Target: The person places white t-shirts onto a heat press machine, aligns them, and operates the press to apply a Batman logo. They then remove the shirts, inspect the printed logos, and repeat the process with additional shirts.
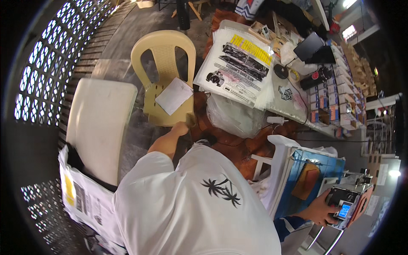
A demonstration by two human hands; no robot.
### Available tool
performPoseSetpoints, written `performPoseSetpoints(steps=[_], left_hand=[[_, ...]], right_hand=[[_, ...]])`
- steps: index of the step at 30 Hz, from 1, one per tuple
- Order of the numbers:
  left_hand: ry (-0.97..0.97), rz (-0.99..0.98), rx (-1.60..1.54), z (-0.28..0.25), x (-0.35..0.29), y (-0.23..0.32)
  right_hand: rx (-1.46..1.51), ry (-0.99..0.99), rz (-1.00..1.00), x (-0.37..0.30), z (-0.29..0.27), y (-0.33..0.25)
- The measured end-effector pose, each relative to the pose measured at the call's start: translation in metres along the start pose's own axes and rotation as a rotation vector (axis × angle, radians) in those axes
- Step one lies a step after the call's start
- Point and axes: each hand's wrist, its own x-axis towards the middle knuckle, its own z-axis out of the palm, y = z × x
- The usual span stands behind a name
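Observation:
My left arm reaches forward, and my left hand [181, 128] is at the front corner of the cream plastic chair [165, 115]; its fingers are hard to make out, and I cannot tell whether it touches the chair. A white sheet of paper [174, 96] lies on the seat. At the right, my right hand [321, 209] rests with fingers apart against a control box [355, 199] with a lit blue display [344, 211]. Beside that hand is a blue flat surface [284, 199] in a white frame, with an orange-brown patch [307, 180] on it.
Printed sheets [238, 70] are stacked on the table ahead, above a clear plastic bag [233, 117]. A tape roll [294, 75] and a dark bottle [318, 77] stand farther right, near stacked small boxes [333, 100]. A cream panel [100, 131] stands at the left, by a lattice wall [46, 63].

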Motion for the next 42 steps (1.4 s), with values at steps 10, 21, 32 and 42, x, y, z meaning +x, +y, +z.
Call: performPoseSetpoints(steps=[10, 21, 32, 42], left_hand=[[-0.206, 0.086, -0.072, 0.114, -0.124, -0.041], [-0.361, 0.411, 0.227, 0.034, -0.126, 0.034], [0.132, 0.141, 0.124, -0.131, -0.039, 0.124], [0.613, 0.675, 0.191, -0.172, 0.109, 0.265]], right_hand=[[0.495, -0.159, -0.074, 0.0, -0.002, -0.005], [0.739, -0.553, -0.389, 0.018, -0.034, 0.014], [0.386, -0.601, -0.355, 0.021, -0.028, -0.015], [0.299, -0.438, -0.241, 0.02, -0.025, -0.037]])
